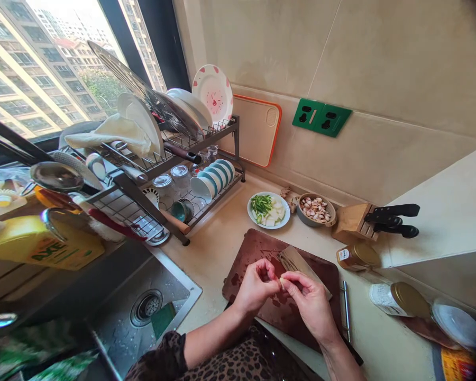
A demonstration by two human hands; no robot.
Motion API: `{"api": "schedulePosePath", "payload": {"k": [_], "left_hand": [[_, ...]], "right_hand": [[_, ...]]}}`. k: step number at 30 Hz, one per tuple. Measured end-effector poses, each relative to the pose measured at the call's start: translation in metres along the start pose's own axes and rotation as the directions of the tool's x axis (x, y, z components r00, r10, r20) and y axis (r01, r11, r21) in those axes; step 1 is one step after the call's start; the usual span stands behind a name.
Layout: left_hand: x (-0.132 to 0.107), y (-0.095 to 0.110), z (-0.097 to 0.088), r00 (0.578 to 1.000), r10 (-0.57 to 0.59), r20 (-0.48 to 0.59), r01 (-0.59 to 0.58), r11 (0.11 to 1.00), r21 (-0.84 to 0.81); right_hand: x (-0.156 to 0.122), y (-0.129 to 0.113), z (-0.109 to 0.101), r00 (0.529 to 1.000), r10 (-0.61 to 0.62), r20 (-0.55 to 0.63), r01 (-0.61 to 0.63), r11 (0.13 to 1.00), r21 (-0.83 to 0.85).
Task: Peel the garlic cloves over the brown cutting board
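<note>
- Head view, far left: yellow detergent bottle lying at the counter's left edge, beside the sink with its round drain.
- Dish rack stands behind the sink, at the counter's back edge under the window; plates on the upper tier, bowls and glasses on the lower.
- Dark red cutting board lies at the counter's front edge, right of the sink; a cleaver rests flat on it.
- Left hand hovers over the board, fingers curled in, thumb and forefinger pinched on a small pale piece; what it is, too small to tell.
- Right hand meets the left above the board, fingertips closed on the same piece.
- White plate of cut greens and pale slices sits behind the board, a bowl of garlic cloves just beside it.
- Knife block lies near the back wall, further right.
- Two jars with gold lids lie near the counter's right edge.
</note>
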State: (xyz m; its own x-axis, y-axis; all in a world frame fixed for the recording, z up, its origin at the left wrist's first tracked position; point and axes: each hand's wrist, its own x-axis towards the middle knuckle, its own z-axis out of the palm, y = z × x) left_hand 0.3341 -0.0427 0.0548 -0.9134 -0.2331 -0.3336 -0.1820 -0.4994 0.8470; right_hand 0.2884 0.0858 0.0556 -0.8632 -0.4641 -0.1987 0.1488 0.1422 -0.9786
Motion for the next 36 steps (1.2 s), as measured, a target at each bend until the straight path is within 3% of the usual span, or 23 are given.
{"api": "schedulePosePath", "payload": {"k": [3,6,12,17,22,27,31,36], "left_hand": [[0.002,0.003,-0.001,1.0,-0.02,0.003,0.02,1.0,-0.021],[0.003,0.004,-0.001,1.0,-0.003,0.016,0.003,1.0,0.012],[0.004,0.003,-0.002,1.0,-0.017,0.01,0.017,1.0,-0.003],[0.006,0.002,-0.003,0.997,-0.073,0.02,0.073,0.997,-0.01],[0.008,-0.003,-0.008,0.994,-0.108,-0.032,0.109,0.994,0.017],[0.007,-0.002,-0.007,0.986,-0.148,0.073,0.153,0.986,-0.061],[0.005,0.001,-0.006,0.99,-0.116,0.075,0.121,0.99,-0.071],[0.005,0.001,-0.007,0.994,-0.079,0.071,0.085,0.994,-0.076]], "right_hand": [[0.002,0.001,-0.002,0.989,0.101,0.105,-0.118,0.979,0.166],[0.002,0.001,-0.003,0.977,0.106,0.186,-0.151,0.957,0.249],[0.005,0.004,-0.004,0.987,0.085,0.137,-0.115,0.968,0.222],[0.003,-0.001,-0.002,0.973,0.138,0.184,-0.196,0.916,0.351],[0.003,-0.002,-0.004,0.979,0.157,0.13,-0.198,0.881,0.43],[0.007,0.006,-0.008,0.991,0.111,0.068,-0.128,0.935,0.33],[0.008,0.007,-0.009,1.0,0.026,-0.006,-0.025,0.99,0.14],[0.004,0.001,-0.008,0.994,-0.098,-0.056,0.095,0.993,-0.064]]}}
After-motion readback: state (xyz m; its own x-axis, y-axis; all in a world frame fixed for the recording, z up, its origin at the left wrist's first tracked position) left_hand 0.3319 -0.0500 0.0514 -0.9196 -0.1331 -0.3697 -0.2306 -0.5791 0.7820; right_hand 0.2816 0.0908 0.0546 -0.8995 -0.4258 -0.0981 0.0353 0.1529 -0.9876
